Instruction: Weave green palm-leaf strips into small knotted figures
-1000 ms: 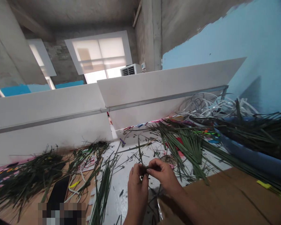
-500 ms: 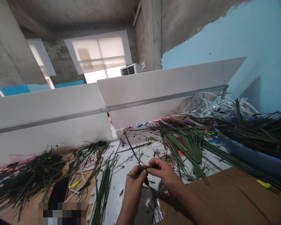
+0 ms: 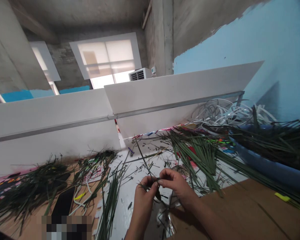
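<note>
A thin green strip [image 3: 142, 156] is pinched between the left hand [image 3: 143, 197] and the right hand [image 3: 175, 185]. Both hands are closed narrowly on it, fingertips meeting just in front of the white partition [image 3: 165, 96]. A second ago the strip was held almost upright. Now it is tilted, its free end leaning toward the partition's central seam, and a short dark end is seen below the left fingers. The left hand is turned lower and nearer the body than before. From this it is judged that the strip is being bent or twisted at the pinch, and that the work on it is midway.

The white bench [image 3: 125, 220] below the partition is littered with cut green scraps. Under the partition's right half a fan of green strips [image 3: 202, 156] is spread, with a blue tub [image 3: 265, 165] of more strips and white coiled bands [image 3: 227, 111] at the partition's right end. A brown cardboard sheet [image 3: 240, 206] is laid nearer the body. Under the left half a dark heap of strips [image 3: 27, 190] and a black flat object [image 3: 62, 205] are seen. Beyond the partition a window [image 3: 107, 58] and a blue-painted wall [image 3: 240, 43] are visible.
</note>
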Demonstrator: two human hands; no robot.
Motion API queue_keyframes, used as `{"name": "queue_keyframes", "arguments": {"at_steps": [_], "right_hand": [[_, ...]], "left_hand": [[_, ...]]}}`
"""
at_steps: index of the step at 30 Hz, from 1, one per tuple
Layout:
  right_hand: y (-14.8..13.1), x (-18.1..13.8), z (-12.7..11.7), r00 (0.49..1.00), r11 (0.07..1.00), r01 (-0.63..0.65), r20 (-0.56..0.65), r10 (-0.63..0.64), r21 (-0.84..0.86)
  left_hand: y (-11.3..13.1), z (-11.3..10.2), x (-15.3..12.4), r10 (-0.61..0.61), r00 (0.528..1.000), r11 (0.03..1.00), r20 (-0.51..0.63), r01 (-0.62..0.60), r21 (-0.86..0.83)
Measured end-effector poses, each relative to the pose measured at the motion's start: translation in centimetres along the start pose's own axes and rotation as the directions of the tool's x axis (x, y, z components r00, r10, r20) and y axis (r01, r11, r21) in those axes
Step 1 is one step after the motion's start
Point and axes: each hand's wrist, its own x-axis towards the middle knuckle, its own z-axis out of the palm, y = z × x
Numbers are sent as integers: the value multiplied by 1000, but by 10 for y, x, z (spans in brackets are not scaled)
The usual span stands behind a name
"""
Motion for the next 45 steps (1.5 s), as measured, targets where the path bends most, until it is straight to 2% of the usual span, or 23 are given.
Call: {"name": "queue_keyframes", "arguments": {"at_steps": [10,17,24,28,32,38,45], "right_hand": [[5,2,1,1000,1000,-3,-12,3,-3],[2,0,2,999,1000,-28,-28,28,1],[-1,-5,6,998,995,-53,34,50,89],[-6,-9,9,995,989,-87,55,81,118],[-5,-6,8,998,998,-55,-7,55,25],[4,1,4,996,995,29,-77,-37,-100],[8,0,2,989,970,65,-113,-94,-235]], "left_hand": [[-1,4,0,14,1000,999,-22,-15,-52],[6,9,-7,-47,998,987,-43,39,-159],[6,9,-11,-147,989,944,30,149,-295],[7,9,-11,-160,985,915,61,171,-366],[10,8,-12,-136,989,939,59,148,-310],[3,5,-7,-24,999,993,-32,20,-115],[-4,7,-2,39,997,996,-69,-44,-73]]}}
